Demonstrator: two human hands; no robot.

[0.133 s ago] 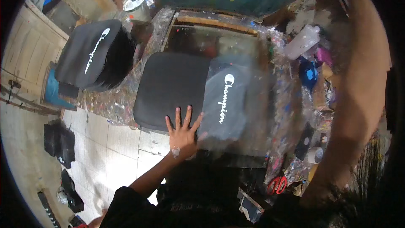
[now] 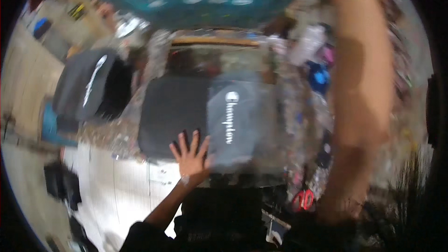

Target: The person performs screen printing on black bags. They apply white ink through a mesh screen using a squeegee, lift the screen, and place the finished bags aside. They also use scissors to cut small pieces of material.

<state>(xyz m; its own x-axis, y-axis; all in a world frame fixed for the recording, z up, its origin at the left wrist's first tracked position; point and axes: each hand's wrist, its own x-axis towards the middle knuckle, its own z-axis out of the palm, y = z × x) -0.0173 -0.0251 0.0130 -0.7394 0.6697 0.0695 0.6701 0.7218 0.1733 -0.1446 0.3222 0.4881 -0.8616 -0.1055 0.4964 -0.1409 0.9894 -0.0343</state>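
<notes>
My left hand point(image 2: 191, 156) lies flat with fingers spread on the near edge of a black rounded panel point(image 2: 170, 107) on the work surface. Beside my fingertips, a grey section point(image 2: 242, 126) with white lettering adjoins the panel on the right. Whether it is part of the same piece I cannot tell. A teal framed screen point(image 2: 200, 7) with pale lettering stands raised at the far side, blurred. My right forearm point(image 2: 359, 88) reaches up along the right side, and its hand is beyond the top edge.
A stack of black panels point(image 2: 77, 81) with white lettering on top sits at the left. To the right are a translucent plastic container point(image 2: 308, 44), a blue object point(image 2: 319, 77) and red-handled scissors point(image 2: 303, 200). Pale floor tiles point(image 2: 107, 177) show at lower left.
The whole view has shifted, so the panel and my left hand appear lower and further left. The teal screen and my right arm also sit further left, with more blur.
</notes>
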